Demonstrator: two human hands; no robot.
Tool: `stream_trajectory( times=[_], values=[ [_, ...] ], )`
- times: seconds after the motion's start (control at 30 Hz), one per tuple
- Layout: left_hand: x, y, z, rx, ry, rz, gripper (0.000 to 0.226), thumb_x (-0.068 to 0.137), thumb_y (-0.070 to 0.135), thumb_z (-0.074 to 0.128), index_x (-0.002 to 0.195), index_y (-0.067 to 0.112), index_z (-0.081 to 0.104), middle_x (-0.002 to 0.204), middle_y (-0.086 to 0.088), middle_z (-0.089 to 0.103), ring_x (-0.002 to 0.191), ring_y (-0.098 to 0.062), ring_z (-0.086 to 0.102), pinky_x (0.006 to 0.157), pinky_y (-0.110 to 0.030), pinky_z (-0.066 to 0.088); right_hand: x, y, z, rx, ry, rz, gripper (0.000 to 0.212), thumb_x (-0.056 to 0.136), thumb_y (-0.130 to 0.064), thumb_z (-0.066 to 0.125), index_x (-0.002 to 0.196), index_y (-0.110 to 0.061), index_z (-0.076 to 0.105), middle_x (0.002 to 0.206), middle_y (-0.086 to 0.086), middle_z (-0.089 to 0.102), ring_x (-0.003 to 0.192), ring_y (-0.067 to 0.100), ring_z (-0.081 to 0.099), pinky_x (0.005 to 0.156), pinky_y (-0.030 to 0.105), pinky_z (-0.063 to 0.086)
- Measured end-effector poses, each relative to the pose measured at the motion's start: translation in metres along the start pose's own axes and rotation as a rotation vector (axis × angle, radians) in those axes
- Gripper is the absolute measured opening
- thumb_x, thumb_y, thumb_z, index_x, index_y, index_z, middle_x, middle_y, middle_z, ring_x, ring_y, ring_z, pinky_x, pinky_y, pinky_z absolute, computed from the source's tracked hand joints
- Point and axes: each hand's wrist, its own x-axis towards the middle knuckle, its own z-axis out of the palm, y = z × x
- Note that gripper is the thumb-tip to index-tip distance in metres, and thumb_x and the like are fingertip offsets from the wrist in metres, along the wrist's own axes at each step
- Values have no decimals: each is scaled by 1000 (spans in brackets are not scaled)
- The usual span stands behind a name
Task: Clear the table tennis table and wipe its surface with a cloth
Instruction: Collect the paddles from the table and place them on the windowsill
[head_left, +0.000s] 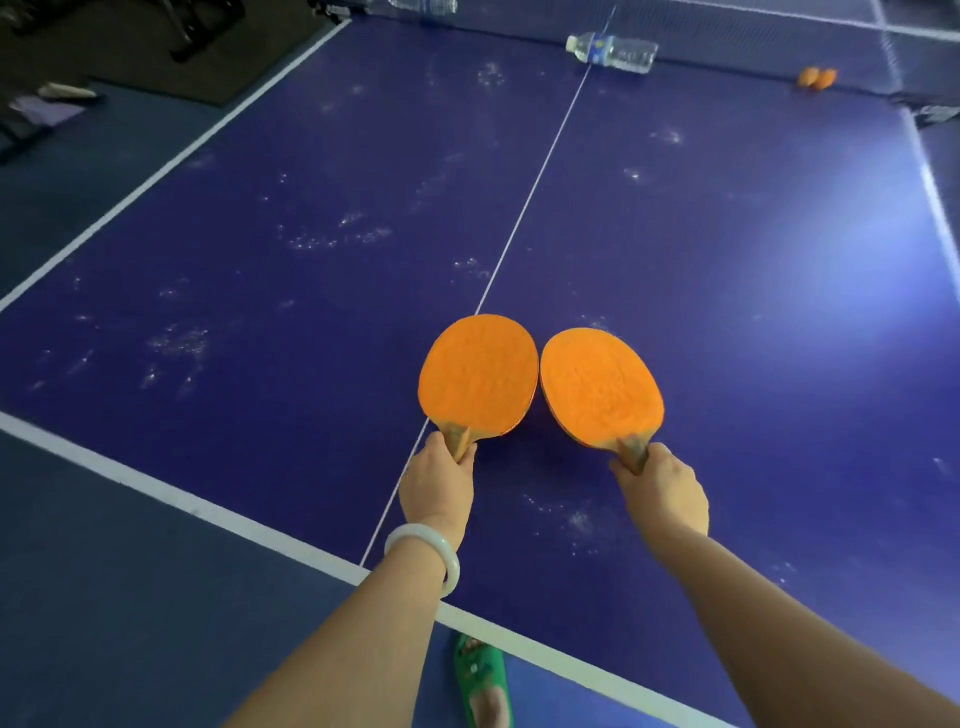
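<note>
Two orange paddles are held over the blue counter, blades just ahead of the fingers, faces up. The left paddle points its long axis away and slightly right, the right paddle away and slightly left, rims almost touching. The left hand and right hand keep fingers clamped on the handles. Far beyond the fingers, a bottle lies sideways.

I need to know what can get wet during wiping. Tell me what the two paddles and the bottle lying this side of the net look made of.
The left paddle and the right paddle: matte, grainy orange faces, probably rubber, on brown handles that look like wood. The bottle: clear and glossy with a white cap, most likely plastic.
</note>
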Motion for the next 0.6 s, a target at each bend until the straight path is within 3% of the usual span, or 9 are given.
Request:
stream_trajectory(
  times=[0.2, 0.37, 0.47, 0.6],
  values=[
    [-54, 32, 22, 10, -66, 68, 24, 94, 39, 62, 81, 21, 53, 72, 6, 57, 70, -17, 58, 61, -34, 47, -20, 80, -34, 16, 47, 60, 31, 98, -40, 56, 90, -12, 48, 71, -3, 49, 61, 18, 48, 54, 32, 34],
    [-125, 68, 50, 55, -113, 117, 26, 95, 41, 60, 79, 22, 51, 72, 5, 57, 65, -13, 55, 54, -29, 38, -44, 169, -67, 29, 62, 75, 29, 98, -41, 56, 91, -13, 49, 71, -4, 49, 63, 19, 48, 53, 32, 34],
    [-176, 96, 69, 74, -132, 152, 35, 95, 47, 57, 76, 19, 53, 70, 4, 57, 60, -12, 52, 49, -27, 32, -66, 232, -93, 23, 66, 97, 29, 99, -41, 52, 90, -13, 48, 70, -5, 48, 61, 18, 46, 51, 31, 31],
    [-245, 138, 102, 71, -184, 222, 44, 94, 53, 56, 71, 15, 58, 67, -1, 60, 59, -20, 57, 50, -28, 38, -94, 317, -130, 66, 97, 147, 31, 99, -43, 51, 89, -14, 46, 70, -5, 49, 57, 12, 44, 47, 29, 28]
  ],
)
